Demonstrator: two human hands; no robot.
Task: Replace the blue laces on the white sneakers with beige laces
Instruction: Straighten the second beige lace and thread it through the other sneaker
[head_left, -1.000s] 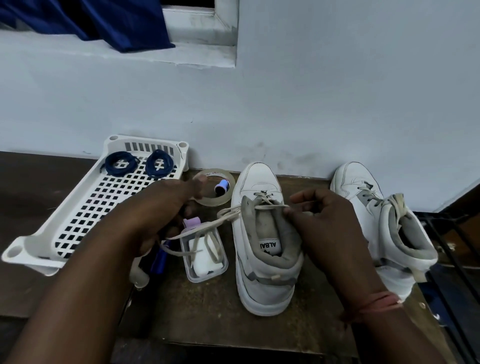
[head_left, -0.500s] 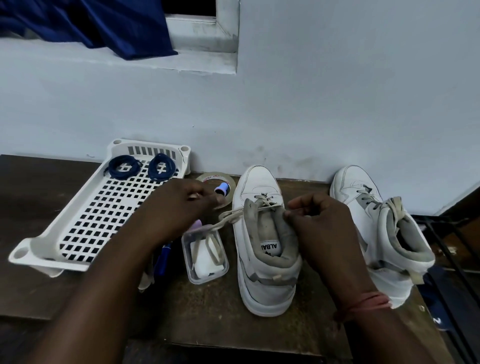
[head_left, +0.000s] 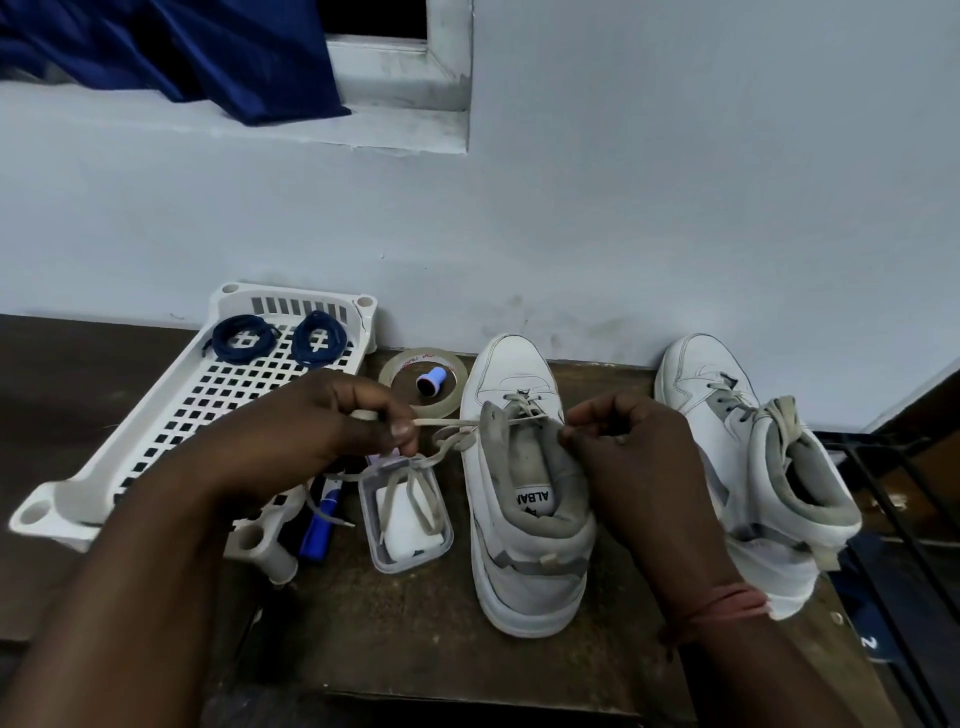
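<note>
Head view: blue laces (head_left: 280, 338) coiled in tray (head_left: 130, 467) at bench's left edge — right sneaker (head_left: 748, 467) relaced, left sneaker (head_left: 519, 467) w/ upper eyelets left — left hand (head_left: 311, 431) & right hand (head_left: 628, 447) each pinching beige lace (head_left: 447, 422).

dark wooden table (head_left: 426, 639), two white sneakers (head_left: 524, 530), white tray (head_left: 78, 499), tape roll (head_left: 395, 371)

The left hand (head_left: 311, 431) hides part of the white basket (head_left: 130, 457) and the blue pen (head_left: 321, 525)
</note>
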